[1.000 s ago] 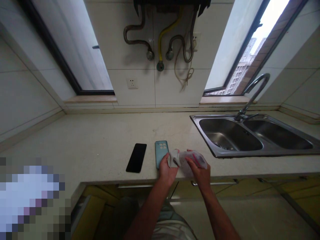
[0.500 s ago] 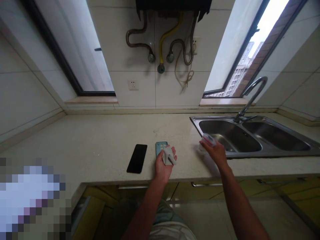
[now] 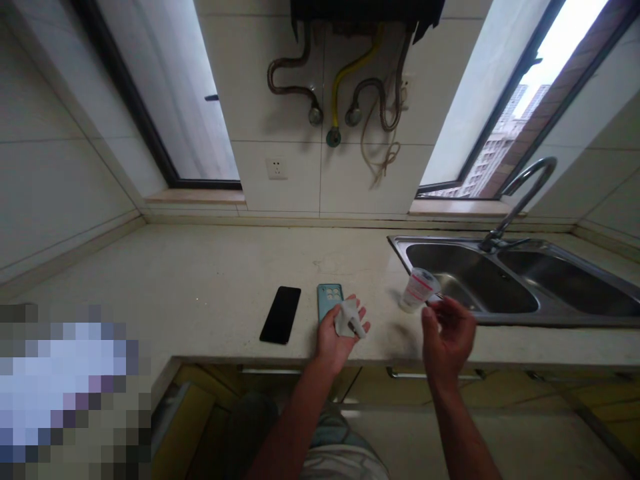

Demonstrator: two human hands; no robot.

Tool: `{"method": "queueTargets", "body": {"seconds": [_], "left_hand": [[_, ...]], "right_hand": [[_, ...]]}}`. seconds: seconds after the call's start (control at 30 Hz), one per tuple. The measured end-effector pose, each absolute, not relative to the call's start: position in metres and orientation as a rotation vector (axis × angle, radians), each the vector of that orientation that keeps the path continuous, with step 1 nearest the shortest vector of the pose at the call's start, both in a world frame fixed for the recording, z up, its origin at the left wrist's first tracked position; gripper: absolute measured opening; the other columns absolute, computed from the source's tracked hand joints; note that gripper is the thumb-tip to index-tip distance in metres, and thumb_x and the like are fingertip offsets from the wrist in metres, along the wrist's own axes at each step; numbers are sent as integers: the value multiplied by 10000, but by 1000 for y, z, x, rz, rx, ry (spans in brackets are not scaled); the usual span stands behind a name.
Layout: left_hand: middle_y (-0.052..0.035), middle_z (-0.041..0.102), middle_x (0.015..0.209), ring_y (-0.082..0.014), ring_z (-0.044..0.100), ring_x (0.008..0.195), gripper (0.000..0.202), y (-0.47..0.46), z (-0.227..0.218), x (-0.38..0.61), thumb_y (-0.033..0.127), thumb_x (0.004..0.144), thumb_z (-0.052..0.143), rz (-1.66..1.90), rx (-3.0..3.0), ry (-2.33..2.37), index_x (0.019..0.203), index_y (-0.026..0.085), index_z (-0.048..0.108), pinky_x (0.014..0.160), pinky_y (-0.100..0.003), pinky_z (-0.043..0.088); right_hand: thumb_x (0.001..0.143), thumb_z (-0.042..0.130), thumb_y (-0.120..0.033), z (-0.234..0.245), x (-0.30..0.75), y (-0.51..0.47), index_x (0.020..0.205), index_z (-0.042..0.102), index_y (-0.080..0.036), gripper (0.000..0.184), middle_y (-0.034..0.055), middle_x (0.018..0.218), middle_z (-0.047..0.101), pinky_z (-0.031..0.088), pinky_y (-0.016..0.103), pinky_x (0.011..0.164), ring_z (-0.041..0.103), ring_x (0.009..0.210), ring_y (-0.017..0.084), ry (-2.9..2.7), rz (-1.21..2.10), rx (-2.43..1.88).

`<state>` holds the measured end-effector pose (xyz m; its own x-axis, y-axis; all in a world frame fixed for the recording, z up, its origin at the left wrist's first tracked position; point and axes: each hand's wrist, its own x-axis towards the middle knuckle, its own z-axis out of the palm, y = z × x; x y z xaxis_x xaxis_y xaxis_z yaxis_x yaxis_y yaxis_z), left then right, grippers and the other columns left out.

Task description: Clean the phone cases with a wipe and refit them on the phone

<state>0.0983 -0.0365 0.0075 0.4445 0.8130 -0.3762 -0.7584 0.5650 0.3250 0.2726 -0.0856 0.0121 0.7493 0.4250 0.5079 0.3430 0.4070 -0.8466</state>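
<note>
Palm up, my left hand [image 3: 336, 337] holds a crumpled pale grey cloth [image 3: 347, 317] with the thumb along its edge. Partly behind that hand, a light blue phone case [image 3: 326, 300] with camera cutouts lies on the counter. To its left is a black smartphone [image 3: 281, 315], lying flat. My right hand [image 3: 447, 337] is open beside a clear plastic cup [image 3: 419, 288] with red markings, its fingers loosely curled and holding nothing. The cup stands on the counter at the sink's left edge, apart from the hand.
A double-basin steel sink [image 3: 533, 317] with a curved faucet [image 3: 525, 177] is set into the counter [image 3: 215, 280] on the right. Pipes [image 3: 335, 87] and a cord hang on the tiled wall. Drawer handles [image 3: 415, 375] line the front below. A blurred patch covers the lower left.
My right hand has let go of the plastic cup and drawn back toward me. The cup now stands on the counter. My left hand keeps the cloth. The view has shifted slightly left.
</note>
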Motion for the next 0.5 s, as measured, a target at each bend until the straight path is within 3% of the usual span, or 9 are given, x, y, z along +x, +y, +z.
{"method": "queueTargets", "body": {"seconds": [0.17,0.37,0.5], "left_hand": [[-176,707,1104,-269,642,1066,337,-43,6,92,267,916,507,895,260,481,1106,80,712,971,-423,472],[-151,699,1162,-244,645,1064,319,-43,5,75,273,913,549,858,400,505,1124,110,724,923,-334,479],[-151,727,1062,-234,672,963,348,-40,8,69,310,886,596,853,465,543,1122,90,727,893,-311,476]], "right_hand": [[713,812,-429,-1,226,-79,1110,684,-229,462,62,1027,716,530,302,710,654,862,202,-951,950,-1138],[714,819,-406,6,222,-68,999,722,-180,377,-40,643,646,373,201,486,507,524,94,-1116,1310,-1066],[722,820,-395,16,225,-74,800,693,-166,273,-32,623,644,411,199,507,532,522,93,-1036,1459,-1019]]}}
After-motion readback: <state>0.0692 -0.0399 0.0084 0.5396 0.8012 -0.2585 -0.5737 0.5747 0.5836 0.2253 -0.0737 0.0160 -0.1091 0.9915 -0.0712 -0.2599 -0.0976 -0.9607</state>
